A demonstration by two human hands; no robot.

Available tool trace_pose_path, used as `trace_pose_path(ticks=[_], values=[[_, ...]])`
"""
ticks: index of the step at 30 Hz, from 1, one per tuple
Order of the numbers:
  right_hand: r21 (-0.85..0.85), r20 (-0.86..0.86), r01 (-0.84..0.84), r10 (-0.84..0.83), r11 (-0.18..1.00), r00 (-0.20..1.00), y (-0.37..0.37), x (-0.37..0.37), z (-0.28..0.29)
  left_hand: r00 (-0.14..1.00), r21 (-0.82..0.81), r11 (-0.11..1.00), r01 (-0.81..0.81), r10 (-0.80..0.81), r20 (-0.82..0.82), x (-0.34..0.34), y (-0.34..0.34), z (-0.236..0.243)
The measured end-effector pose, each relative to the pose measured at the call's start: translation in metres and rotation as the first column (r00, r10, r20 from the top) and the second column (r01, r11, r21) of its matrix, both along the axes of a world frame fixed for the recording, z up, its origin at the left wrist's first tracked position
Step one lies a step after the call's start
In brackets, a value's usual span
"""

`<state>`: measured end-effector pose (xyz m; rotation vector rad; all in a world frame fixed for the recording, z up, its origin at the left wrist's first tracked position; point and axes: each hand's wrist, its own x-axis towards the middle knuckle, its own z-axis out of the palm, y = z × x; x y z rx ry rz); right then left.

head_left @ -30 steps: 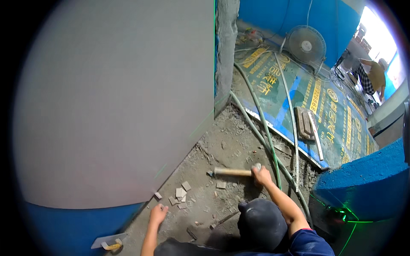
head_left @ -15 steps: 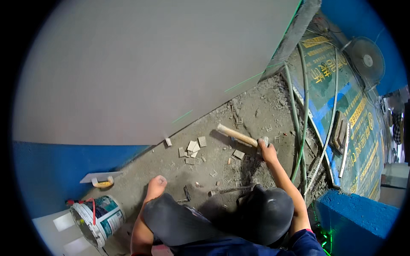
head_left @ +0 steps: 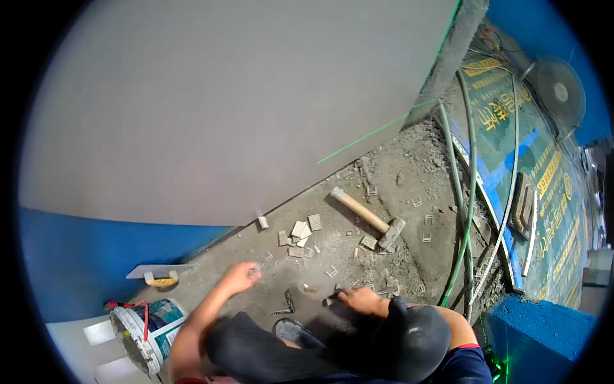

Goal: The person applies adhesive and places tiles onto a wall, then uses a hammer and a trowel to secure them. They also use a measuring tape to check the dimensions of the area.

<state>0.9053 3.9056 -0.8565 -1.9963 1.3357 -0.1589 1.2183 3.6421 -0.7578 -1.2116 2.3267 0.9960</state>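
Observation:
My right hand (head_left: 361, 299) is low over the floor near my knee, its fingers closed around the end of a dark stick-like tool (head_left: 329, 301). Most of that tool is hidden by the hand and knee. My left hand (head_left: 242, 277) is held above the floor with curled fingers; a small greyish bit shows at the fingertips, too blurred to name. A hammer (head_left: 359, 210) with a pale wooden handle and a dusty head lies beyond my right hand, untouched. Several small beige tile pieces (head_left: 299, 229) lie in a loose pile ahead of my left hand.
A large grey panel (head_left: 224, 115) stands ahead. At left are a trowel (head_left: 163, 280) and a tipped bucket (head_left: 167, 339). Hoses (head_left: 471, 192), a metal strip (head_left: 489, 208) and a fan (head_left: 560, 93) lie or stand at right. U-shaped clips (head_left: 427, 237) and rubble litter the floor.
My right hand has let go of the hammer, which now lies on the floor, and has moved back toward me onto the dark tool. My left hand has shifted slightly; the view has moved a little.

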Motion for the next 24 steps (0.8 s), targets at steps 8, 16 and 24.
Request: trace_pose_path(ticks=[8,16,24], values=[[-0.176,0.111,0.152,-0.134,0.973,0.985,-0.006,-0.005,0.025,0.977,-0.272,0.941,0.203,-0.214,-0.014,-0.132,-0.028,-0.022],[0.08,0.408,0.916,-0.851,0.393,0.33,0.042,-0.144,0.135,0.996,-0.408,0.91,-0.067,0.037,-0.081,-0.215,0.002,-0.094],[0.924,0.348,0.36,-0.667,0.126,-0.659,0.119,-0.161,0.11,0.976,-0.417,0.895,-0.159,0.079,-0.202,-0.227,0.004,-0.103]])
